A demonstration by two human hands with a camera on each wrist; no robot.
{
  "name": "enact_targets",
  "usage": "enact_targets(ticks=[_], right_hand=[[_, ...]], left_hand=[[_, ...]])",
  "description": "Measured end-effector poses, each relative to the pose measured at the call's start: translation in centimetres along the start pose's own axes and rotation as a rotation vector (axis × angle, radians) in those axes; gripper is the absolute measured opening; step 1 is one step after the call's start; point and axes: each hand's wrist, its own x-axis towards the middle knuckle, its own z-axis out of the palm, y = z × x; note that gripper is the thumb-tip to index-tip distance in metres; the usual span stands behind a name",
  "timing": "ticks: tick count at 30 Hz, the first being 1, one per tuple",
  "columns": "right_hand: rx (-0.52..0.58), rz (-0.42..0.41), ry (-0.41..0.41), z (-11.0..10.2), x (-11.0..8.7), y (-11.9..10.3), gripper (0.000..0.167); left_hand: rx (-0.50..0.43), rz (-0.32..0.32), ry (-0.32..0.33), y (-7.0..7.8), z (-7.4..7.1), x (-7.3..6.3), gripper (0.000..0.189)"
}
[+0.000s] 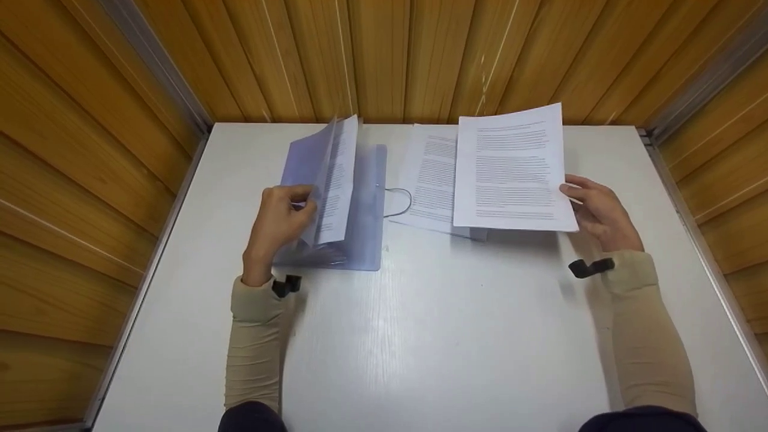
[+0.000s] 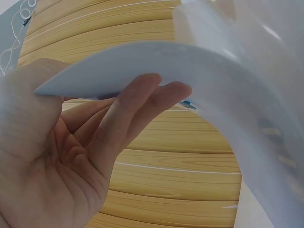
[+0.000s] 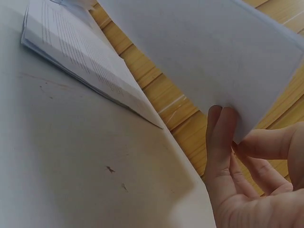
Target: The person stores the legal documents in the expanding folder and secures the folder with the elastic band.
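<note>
A translucent blue folder (image 1: 367, 222) lies spread on the table, its clear plastic sleeves lifted partway. One sleeve with a printed page (image 1: 337, 192) in it stands tilted. My left hand (image 1: 282, 216) pinches a plastic sleeve (image 2: 180, 61) between thumb and fingers; in the left wrist view it bends in a curve away from the hand. On the right, a printed sheet (image 1: 513, 168) is raised, and my right hand (image 1: 600, 210) pinches its lower right edge. The right wrist view shows the plain back of that raised sheet (image 3: 204, 52), thumb on one side and fingers on the other.
More printed papers (image 1: 429, 174) lie on the white table (image 1: 456, 324), partly beneath the raised sheet. A thin cord loop (image 1: 410, 201) sticks out from the folder's right edge toward them. Wood-patterned walls (image 1: 384, 60) enclose the table at the back and sides.
</note>
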Motion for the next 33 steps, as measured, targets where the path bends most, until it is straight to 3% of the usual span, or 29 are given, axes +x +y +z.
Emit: enact_targets(ticks=[6,11,17,33], right_hand=[[-0.014,-0.007,-0.013,1.0,-0.1,1.0,0.062],[0.043,-0.027,-0.029,1.8,0.0,1.6,0.055],[0.071,-0.037,-0.041,3.2,0.1,2.1,0.059],[0.109,-0.123,-0.137,6.4,-0.5,2.8,0.031]], left_hand=[[0.012,0.000,-0.002,0.1,0.1,0.1,0.035],[0.002,-0.026,-0.013,0.3,0.0,0.1,0.035],[-0.004,-0.041,-0.012,0.2,0.0,0.0,0.036],[0.001,-0.015,-0.007,-0.1,-0.1,0.0,0.036]])
